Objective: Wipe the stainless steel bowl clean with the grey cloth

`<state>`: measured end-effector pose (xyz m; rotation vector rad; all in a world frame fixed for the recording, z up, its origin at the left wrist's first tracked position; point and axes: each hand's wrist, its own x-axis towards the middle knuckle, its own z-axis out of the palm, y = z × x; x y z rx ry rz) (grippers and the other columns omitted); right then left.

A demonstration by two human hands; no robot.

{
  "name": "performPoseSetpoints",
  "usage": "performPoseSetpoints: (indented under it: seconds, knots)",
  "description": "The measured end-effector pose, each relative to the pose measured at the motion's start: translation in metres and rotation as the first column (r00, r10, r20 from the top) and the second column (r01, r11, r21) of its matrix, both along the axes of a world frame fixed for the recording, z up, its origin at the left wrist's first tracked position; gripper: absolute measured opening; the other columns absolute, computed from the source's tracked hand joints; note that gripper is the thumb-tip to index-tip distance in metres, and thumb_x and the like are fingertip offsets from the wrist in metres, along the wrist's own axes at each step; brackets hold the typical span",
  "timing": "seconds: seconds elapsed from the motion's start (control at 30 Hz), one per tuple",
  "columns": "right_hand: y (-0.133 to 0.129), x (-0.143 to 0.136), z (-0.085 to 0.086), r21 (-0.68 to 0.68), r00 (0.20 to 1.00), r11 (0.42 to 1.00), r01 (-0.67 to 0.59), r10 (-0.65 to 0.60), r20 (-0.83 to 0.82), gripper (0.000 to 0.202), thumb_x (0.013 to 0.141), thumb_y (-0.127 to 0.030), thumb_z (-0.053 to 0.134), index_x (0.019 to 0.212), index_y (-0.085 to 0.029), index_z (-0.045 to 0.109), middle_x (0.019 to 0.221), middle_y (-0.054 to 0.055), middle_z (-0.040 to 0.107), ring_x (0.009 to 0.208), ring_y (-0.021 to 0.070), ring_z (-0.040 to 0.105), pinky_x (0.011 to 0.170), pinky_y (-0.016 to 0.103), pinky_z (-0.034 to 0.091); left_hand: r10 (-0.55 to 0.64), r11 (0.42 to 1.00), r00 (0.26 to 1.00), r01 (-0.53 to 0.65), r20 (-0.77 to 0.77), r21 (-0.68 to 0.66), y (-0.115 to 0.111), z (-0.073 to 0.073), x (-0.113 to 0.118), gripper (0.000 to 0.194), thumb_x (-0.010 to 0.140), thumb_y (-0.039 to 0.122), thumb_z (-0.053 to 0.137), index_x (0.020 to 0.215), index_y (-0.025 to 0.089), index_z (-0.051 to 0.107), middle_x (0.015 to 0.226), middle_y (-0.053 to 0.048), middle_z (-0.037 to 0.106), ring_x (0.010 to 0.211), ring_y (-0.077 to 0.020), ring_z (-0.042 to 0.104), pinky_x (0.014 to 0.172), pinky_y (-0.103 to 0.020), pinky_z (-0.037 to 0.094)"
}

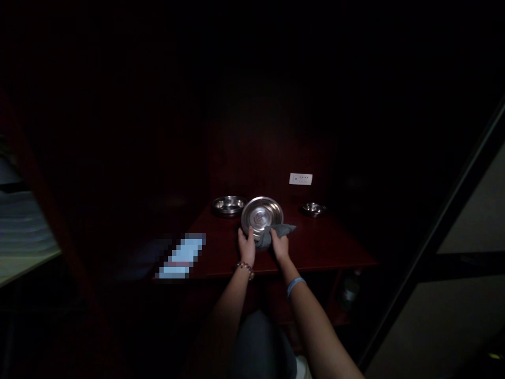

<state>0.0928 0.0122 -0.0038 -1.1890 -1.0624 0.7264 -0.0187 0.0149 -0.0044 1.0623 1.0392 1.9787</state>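
Note:
A shiny metal bowl (262, 215) is held up and tilted, its inside facing me, over a dark red shelf. My left hand (246, 247) grips its lower left rim, thumb on the inner side. In my right hand (280, 245) is a grey cloth (265, 238), pressed against the bowl's lower right rim, with one end sticking out to the right. Behind on the left sit stacked metal bowls (229, 206). A smaller metal bowl (314, 209) stands at the back right.
The dark red shelf (315, 247) has a back wall with a white socket panel (300, 179). Below right is a dim bottle (349, 290). Pale stacked items (26, 223) stand at far left. A blurred light-blue patch (182, 258) lies left of the shelf.

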Motion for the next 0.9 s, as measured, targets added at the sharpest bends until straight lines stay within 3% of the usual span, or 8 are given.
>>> performPoseSetpoints:
  seconds: [0.57, 0.9]
  knots:
    - [0.0, 0.0, -0.003, -0.008, 1.0, 1.0, -0.008, 0.008, -0.011, 0.038, 0.082, -0.041, 0.06, 0.101, -0.011, 0.073, 0.105, 0.015, 0.074, 0.104, 0.0256, 0.07, 0.09, 0.03, 0.052, -0.045, 0.999, 0.998, 0.046, 0.032, -0.024, -0.012, 0.011, 0.002, 0.043, 0.087, 0.048, 0.055, 0.11, 0.013, 0.065, 0.112, -0.013, 0.07, 0.102, -0.0213, 0.065, 0.093, -0.032, 0.048]
    - [-0.001, 0.0, -0.001, -0.008, 1.0, 1.0, 0.023, -0.023, 0.0, 0.037, 0.083, -0.04, 0.058, 0.1, -0.012, 0.073, 0.105, 0.015, 0.074, 0.105, 0.0245, 0.07, 0.09, 0.028, 0.051, -0.073, 0.997, 0.997, 0.073, -0.006, -0.006, -0.004, 0.003, 0.0, 0.04, 0.088, 0.045, 0.055, 0.113, 0.015, 0.063, 0.12, -0.013, 0.067, 0.108, -0.0202, 0.064, 0.098, -0.033, 0.046]
